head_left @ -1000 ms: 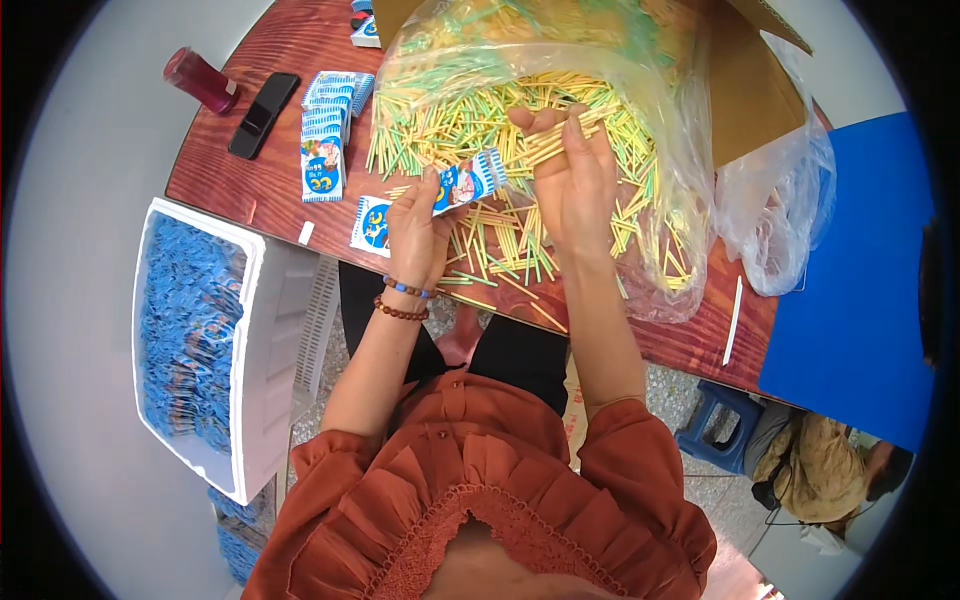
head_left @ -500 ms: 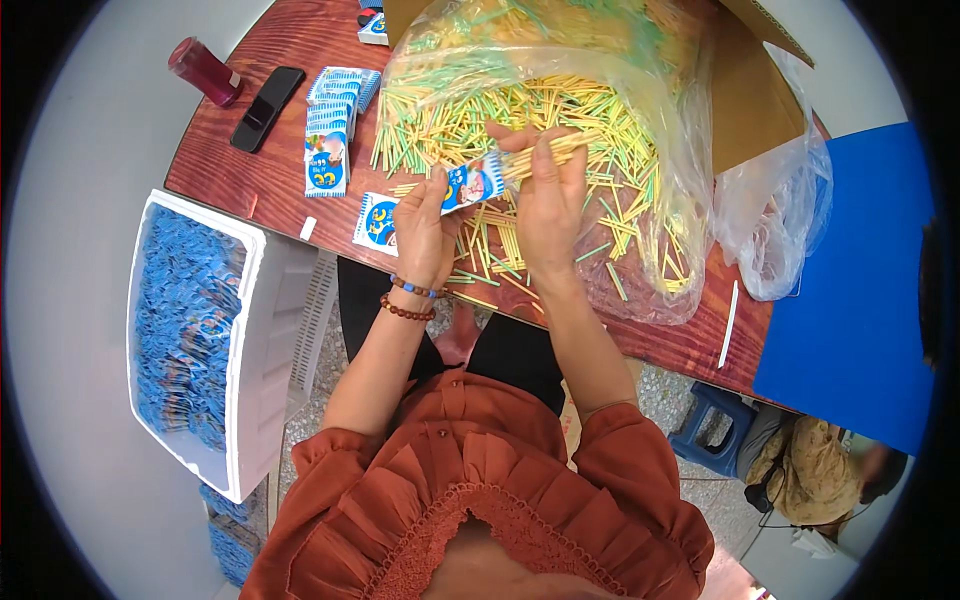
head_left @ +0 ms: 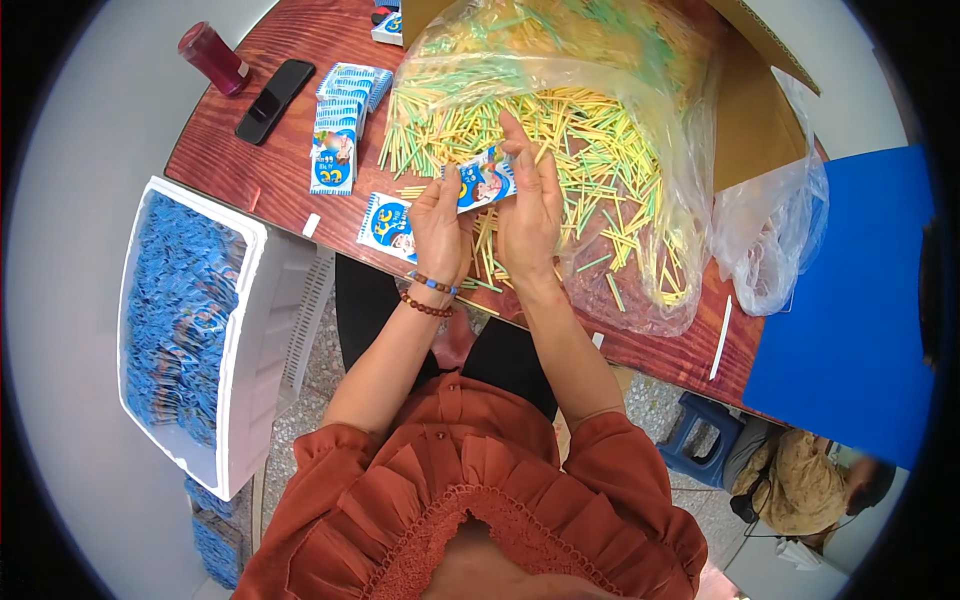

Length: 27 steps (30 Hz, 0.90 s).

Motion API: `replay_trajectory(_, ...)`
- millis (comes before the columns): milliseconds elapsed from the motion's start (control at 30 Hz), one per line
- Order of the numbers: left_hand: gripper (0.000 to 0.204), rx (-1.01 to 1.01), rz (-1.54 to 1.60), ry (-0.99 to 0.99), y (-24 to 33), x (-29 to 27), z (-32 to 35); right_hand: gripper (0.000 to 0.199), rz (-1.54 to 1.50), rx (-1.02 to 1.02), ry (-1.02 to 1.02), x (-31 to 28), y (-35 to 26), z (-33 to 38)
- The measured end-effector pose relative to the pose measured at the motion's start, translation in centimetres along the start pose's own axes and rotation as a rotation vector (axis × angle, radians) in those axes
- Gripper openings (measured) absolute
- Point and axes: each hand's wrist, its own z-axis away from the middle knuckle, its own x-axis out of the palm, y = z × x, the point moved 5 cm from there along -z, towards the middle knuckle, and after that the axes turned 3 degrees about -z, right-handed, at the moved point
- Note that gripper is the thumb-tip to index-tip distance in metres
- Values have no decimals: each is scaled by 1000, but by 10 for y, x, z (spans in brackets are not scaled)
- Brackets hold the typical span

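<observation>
Between my two hands is a small blue-and-white packet, tilted up to the right over the table edge. My left hand pinches its left end, thumb on top. At the packet's right end is my right hand, closed round it with the thumb in front and a fingertip reaching up behind. One yellow stick tip shows by the right fingers; whether more sticks are inside the packet is hidden. Another packet lies flat beside my left hand. Beyond my hands, thin yellow and green sticks spill from a clear plastic bag.
Overlapping packets lie at the left, near a black phone and a red jar. A white foam box full of blue packets stands left of the table. An open carton and a crumpled plastic bag are right.
The bundle of yellow sticks that stuck out from my right hand no longer shows there. My right hand has moved left and down, closer to the packet. My left hand has shifted slightly right.
</observation>
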Motion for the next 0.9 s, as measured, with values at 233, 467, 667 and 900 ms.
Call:
replay_trajectory(233, 25, -13, 58, 22, 9, -2, -6, 23, 97, 9, 111, -48, -9, -33)
replay_trajectory(467, 24, -27, -1, 49, 18, -21, -11, 25, 1470, 170, -174, -97, -15, -43)
replay_trajectory(667, 22, -91, -12, -7, 11, -21, -3, 20, 1732, -16, -545, -81, 12, -47)
replay_trajectory(900, 20, -94, -17, -32, 14, -19, -4, 15, 1127, 144, -285, -126, -5, -55)
